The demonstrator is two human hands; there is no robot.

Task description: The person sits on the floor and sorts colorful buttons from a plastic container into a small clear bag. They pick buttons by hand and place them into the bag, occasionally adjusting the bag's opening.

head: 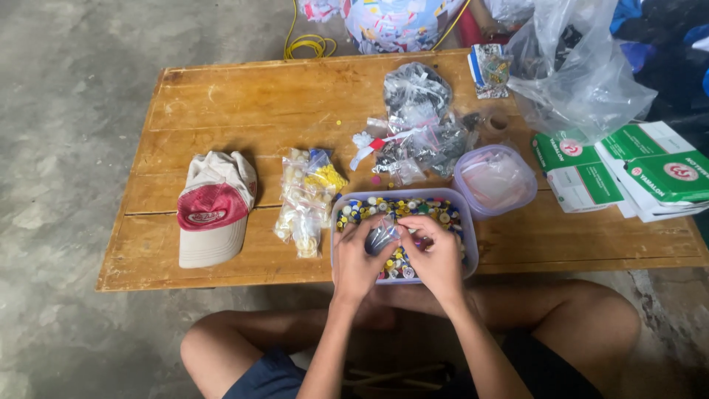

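Over the tub of mixed coloured buttons (413, 210) at the near edge of the low wooden table (244, 103), the left hand (360, 255) and right hand (436, 255) are both pinched shut on a small clear plastic bag (382, 236), fingertips meeting at its mouth. That bag looks feather-light, limp and slick, so it is best held by its top rim. To the left lie packets of pale and yellow buttons (306, 199) and a red-and-cream cap (214, 210), while a round lidded tub (495, 179) sits behind to the right.
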